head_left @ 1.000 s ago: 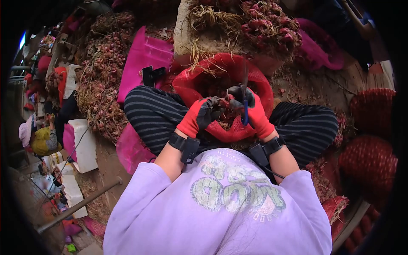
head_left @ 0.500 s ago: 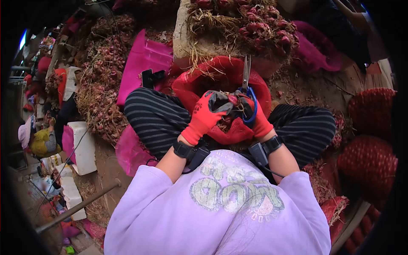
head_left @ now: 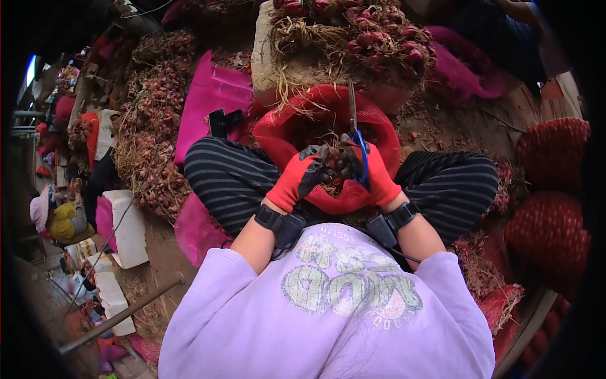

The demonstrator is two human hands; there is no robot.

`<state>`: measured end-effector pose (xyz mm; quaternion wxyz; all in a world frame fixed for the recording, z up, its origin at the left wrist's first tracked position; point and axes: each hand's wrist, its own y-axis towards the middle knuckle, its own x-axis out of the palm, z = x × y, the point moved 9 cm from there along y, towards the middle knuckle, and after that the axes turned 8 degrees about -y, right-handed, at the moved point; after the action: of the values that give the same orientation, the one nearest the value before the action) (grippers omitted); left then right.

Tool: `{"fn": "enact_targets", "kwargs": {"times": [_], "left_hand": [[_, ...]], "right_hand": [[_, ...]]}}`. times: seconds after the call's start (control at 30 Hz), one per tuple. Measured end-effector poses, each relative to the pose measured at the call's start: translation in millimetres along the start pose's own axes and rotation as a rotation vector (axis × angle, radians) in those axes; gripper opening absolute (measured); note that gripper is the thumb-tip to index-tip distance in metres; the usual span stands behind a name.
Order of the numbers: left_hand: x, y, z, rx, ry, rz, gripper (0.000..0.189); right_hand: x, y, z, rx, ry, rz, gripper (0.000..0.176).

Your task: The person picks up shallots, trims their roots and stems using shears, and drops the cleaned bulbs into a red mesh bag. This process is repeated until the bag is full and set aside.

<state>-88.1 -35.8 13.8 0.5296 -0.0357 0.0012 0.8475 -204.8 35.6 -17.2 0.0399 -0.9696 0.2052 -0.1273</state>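
Observation:
Both my hands wear red gloves with dark grey palms and are over an open red mesh bag between my crossed legs. My right hand grips blue-handled scissors, their blades pointing up and away from me. My left hand is beside it with curled fingers; what they hold, if anything, is hidden by the dark glove. Dry stems and dark bulbs show in the bag below and between the hands.
Bunches of red shallots lie on a pale block ahead. A shallot heap and pink sheeting are left. Full red mesh sacks stand right. A person in a pink hat sits far left; a metal bar slants nearby.
My hands have parted slightly, and the red bulb seen between them before no longer shows there. The scissors have turned, so their blades now appear as one narrow line.

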Motion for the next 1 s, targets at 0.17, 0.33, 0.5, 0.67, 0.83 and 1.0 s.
{"fn": "enact_targets", "kwargs": {"times": [0.17,0.33,0.5,0.67,0.83,1.0], "left_hand": [[-4,0,-29,-0.021,-0.167,0.074,0.019],[0,-5,-25,-0.349,-0.192,0.091,0.031],[10,-1,-19,-0.254,-0.76,0.136,0.025],[0,1,-22,-0.211,-0.74,0.211,0.025],[-7,2,-35,-0.191,-0.749,0.219,0.024],[-10,0,-18,-0.035,-0.397,0.307,0.02]], "right_hand": [[20,0,-23,0.047,-0.079,-0.025,0.014],[13,4,-21,-0.059,-0.113,-0.029,0.015],[7,0,2,0.112,0.132,-0.052,0.022],[1,-6,14,0.287,0.385,0.049,0.021],[4,-2,-49,-0.185,-0.529,0.084,0.023],[23,-5,-62,-0.278,-0.713,-0.004,0.027]]}}
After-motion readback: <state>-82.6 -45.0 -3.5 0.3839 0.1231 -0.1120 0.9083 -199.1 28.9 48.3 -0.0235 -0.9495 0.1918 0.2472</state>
